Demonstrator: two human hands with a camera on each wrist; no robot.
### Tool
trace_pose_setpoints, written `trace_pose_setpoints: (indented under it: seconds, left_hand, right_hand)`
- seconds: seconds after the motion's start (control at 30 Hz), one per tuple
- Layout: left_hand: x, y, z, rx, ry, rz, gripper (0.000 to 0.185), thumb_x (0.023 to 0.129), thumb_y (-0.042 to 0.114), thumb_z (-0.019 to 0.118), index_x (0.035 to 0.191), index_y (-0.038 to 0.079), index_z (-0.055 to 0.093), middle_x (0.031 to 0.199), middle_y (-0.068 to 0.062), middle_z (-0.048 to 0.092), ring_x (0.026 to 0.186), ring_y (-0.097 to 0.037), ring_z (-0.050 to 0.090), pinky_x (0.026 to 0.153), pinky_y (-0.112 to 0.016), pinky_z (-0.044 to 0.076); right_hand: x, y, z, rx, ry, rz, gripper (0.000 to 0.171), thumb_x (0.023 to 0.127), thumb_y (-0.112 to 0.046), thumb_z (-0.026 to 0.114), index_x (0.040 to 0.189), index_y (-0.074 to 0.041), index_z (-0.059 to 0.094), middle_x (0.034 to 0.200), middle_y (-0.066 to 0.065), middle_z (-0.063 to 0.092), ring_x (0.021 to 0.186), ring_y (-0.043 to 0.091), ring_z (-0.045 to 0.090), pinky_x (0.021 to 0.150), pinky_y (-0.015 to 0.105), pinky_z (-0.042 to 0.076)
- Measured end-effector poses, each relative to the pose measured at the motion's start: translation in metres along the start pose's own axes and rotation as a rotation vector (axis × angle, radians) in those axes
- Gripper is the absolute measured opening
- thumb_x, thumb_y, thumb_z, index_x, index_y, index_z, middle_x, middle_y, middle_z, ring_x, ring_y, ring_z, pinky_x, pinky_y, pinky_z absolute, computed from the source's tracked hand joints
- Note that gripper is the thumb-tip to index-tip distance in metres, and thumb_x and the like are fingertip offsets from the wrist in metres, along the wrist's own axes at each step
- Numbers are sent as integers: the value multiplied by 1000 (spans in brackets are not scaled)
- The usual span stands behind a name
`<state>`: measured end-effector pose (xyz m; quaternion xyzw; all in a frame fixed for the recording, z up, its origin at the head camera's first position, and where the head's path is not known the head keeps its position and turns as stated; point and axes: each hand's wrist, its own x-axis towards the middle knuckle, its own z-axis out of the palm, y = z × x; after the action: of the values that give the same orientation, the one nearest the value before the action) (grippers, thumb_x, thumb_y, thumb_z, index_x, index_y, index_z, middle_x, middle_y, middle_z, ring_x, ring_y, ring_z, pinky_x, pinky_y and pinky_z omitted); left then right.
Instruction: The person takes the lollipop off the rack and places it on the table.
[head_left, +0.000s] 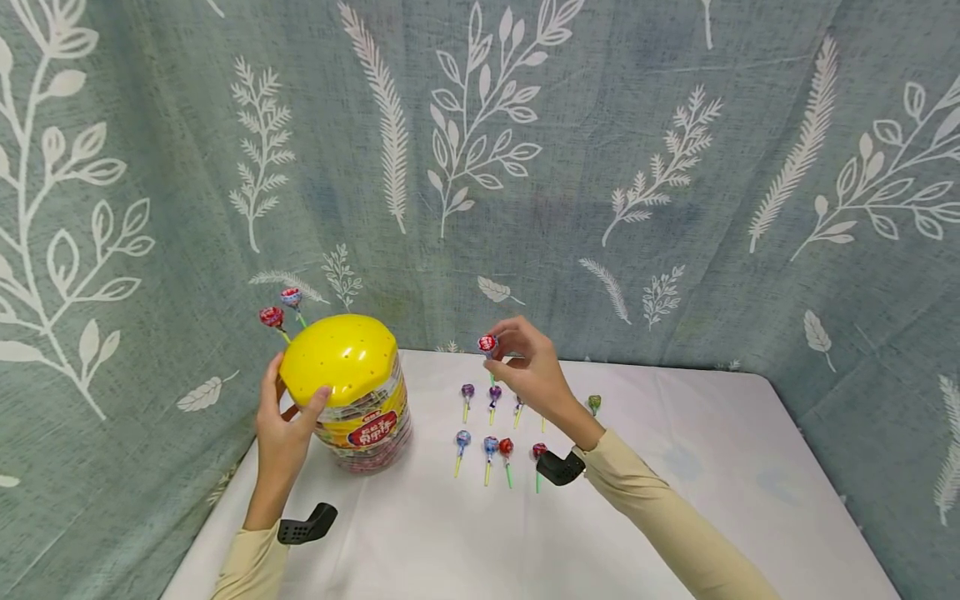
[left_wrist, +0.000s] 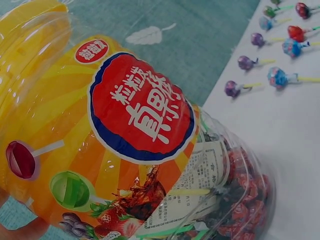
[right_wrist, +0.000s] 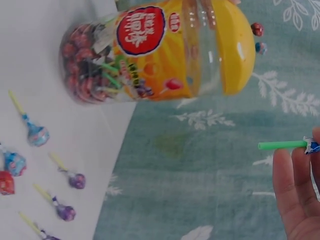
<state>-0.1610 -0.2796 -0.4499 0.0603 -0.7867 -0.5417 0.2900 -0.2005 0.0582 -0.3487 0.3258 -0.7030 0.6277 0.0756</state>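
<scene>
A clear plastic candy jar (head_left: 372, 429) with a yellow domed lid (head_left: 341, 354) stands at the left of the table. My left hand (head_left: 287, 433) grips it near the top, thumb at the front of the lid's rim. Two lollipops, a red one (head_left: 272, 317) and a blue-and-red one (head_left: 291, 297), stick out from the lid's far left side. To the right of the jar, my right hand (head_left: 532, 367) pinches a red-wrapped lollipop (head_left: 487, 343) above the table. Its green stick (right_wrist: 282, 145) points away from the fingers in the right wrist view.
Several lollipops lie in two rows on the white tablecloth (head_left: 675, 517), among them a purple one (head_left: 468, 390), a blue one (head_left: 462, 438), a red one (head_left: 506, 447) and a green one (head_left: 595, 402). A patterned grey-green curtain (head_left: 525, 250) hangs behind and beside the table.
</scene>
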Motion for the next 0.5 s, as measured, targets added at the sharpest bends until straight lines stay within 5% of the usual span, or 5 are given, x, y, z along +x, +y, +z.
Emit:
trace_pose_setpoints:
  seconds: [0.27,0.5]
  left_hand:
    - [-1,3,0,-8,-7,-10,77,85,24,68,149,30,25,147,5,35,132,-17,32,95,-53,35]
    - [-6,21,0,-13,-14,-16,76,86,21,65,150,21,25,149,-2,34,133,-22,31,96,-55,33]
  right_hand:
    - [-15,13,-9,-25,22,34,32,81,14,63,110,8,52,90,25,60,79,34,57,60,29,50]
    - [-28,25,-16,-9,56,63,34,79,15,63,110,11,52,87,28,58,77,36,57,58,40,53]
